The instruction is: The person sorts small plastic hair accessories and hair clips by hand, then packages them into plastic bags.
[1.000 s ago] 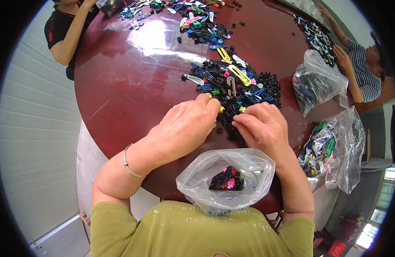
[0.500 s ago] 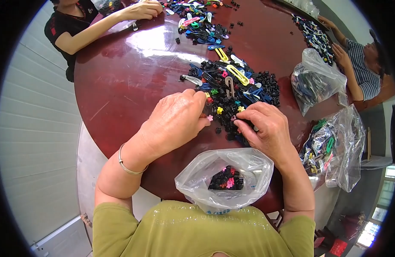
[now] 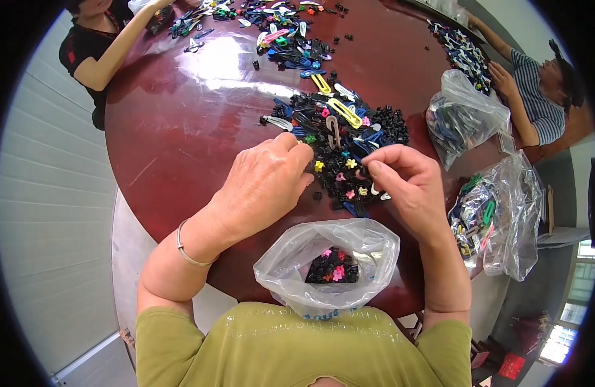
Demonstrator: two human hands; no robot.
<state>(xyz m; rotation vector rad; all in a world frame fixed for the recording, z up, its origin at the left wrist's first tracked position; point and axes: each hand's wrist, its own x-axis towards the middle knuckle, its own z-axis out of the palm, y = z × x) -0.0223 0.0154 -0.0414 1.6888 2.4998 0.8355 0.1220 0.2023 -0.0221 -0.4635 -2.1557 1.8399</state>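
Your open bag (image 3: 291,271) held a few small clips, while most lay piled (image 3: 339,138) on the worktop (image 3: 181,129). Your left hand (image 3: 262,184) rested half-curled on them; your right hand (image 3: 404,184) pinched one.

Bare table (image 3: 194,122) left of the clip pile (image 3: 339,129) gives open passage. Ahead the pile blocks; open bag (image 3: 326,264) sits near the table edge, two full bags (image 3: 465,116) crowd the right.

Glossy dark-red lacquered table (image 3: 194,122), shiny plastic hair clips (image 3: 339,126), thin crinkled clear plastic bag (image 3: 297,258), metal bangle (image 3: 184,248).
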